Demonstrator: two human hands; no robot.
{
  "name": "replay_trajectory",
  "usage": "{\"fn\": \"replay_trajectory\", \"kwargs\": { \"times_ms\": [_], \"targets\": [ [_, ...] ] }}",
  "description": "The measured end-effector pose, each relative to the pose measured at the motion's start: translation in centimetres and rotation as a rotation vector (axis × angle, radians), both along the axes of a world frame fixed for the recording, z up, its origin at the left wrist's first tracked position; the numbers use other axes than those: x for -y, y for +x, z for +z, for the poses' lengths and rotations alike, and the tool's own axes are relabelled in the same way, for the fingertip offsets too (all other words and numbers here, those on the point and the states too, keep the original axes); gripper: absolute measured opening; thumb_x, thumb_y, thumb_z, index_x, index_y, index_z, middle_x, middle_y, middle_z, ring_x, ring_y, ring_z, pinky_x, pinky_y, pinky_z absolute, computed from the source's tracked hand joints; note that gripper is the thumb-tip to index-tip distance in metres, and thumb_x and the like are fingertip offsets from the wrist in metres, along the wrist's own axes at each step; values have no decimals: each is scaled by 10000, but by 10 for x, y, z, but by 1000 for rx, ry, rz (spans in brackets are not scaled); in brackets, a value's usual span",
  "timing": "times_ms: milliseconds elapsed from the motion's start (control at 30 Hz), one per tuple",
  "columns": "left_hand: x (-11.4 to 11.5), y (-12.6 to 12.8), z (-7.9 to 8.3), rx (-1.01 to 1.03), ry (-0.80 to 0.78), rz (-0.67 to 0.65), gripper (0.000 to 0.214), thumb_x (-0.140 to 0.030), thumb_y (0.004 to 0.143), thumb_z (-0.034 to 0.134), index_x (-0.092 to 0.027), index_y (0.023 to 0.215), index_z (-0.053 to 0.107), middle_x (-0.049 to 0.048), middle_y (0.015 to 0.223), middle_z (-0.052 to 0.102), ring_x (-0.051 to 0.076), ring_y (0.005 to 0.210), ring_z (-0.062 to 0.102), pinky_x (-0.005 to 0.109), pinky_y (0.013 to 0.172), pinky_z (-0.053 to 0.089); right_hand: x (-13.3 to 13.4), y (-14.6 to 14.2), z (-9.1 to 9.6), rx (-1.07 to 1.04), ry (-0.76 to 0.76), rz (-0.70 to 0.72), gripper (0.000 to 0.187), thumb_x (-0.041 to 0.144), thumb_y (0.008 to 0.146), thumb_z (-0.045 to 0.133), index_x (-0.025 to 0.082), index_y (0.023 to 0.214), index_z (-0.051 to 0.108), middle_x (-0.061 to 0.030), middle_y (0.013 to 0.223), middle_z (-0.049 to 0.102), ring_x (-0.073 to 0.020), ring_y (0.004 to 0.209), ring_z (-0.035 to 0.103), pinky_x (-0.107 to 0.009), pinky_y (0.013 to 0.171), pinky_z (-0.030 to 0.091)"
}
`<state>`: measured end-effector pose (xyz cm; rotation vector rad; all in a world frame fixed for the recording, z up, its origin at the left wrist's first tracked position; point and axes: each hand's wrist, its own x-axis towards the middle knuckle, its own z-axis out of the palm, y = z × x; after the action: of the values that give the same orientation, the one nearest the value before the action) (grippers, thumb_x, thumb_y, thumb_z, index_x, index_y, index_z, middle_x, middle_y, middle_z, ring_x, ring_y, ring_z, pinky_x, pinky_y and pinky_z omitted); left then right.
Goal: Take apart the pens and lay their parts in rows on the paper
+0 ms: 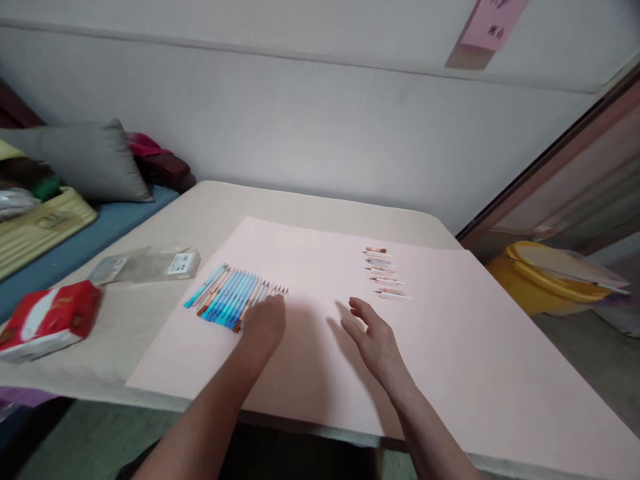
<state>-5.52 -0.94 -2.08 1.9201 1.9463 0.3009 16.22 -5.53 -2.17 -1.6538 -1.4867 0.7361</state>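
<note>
Red packet (53, 319) and clear case (143, 265) lie left of pencils (231, 298).

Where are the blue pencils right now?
In the head view, the blue pencils lie left of centre on the pink sheet, beside the left hand.

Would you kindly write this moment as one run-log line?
left hand: at right end of pencil row, grip unclear | right hand: fingers parted, over pink sheet | smaller row of slim items: beyond right hand

The left hand (265, 320) is partly covering a row of pencils (231, 293); the right hand (374, 337) is hovering over pink paper (320, 260).
</note>
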Motion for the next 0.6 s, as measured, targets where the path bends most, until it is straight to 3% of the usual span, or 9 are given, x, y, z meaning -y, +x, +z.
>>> {"fn": "replay_trajectory", "kwargs": {
  "times_ms": [67, 167, 367, 600],
  "targets": [
    [-8, -9, -1, -194, -42, -96, 160, -188, 836, 423, -152, 842, 580, 139, 886, 621, 265, 894, 600, 367, 772, 415, 3, 0, 5, -11, -14, -4, 487, 422, 794, 543, 175, 1214, 515, -125, 1218, 579, -262, 1055, 572, -408, 846, 454],
    [-11, -8, -7, -313, -52, -167, 219, -192, 855, 379, -158, 882, 593, 132, 914, 637, 240, 877, 608, 334, 738, 413, 4, 1, 9, -21, -55, -13, 467, 394, 793, 547, 178, 1207, 521, -120, 1186, 596, -245, 1028, 583, -382, 812, 464],
    [-11, 8, -5, -202, -7, -227, 151, -301, 812, 489, -198, 799, 599, 74, 851, 659, 219, 832, 602, 302, 682, 392, 6, 1, 10, -12, -96, -25, 456, 358, 788, 552, 187, 1210, 529, -113, 1093, 635, -234, 1002, 594, -378, 806, 460],
    [-6, 29, -9, -245, -68, -179, 297, -375, 823, 465, -147, 804, 656, 166, 840, 663, 264, 849, 620, 325, 707, 400, 7, -5, 9, 23, -84, 21, 384, 312, 795, 538, 182, 1155, 569, -110, 1085, 649, -229, 978, 606, -383, 832, 452]
  ]
}}
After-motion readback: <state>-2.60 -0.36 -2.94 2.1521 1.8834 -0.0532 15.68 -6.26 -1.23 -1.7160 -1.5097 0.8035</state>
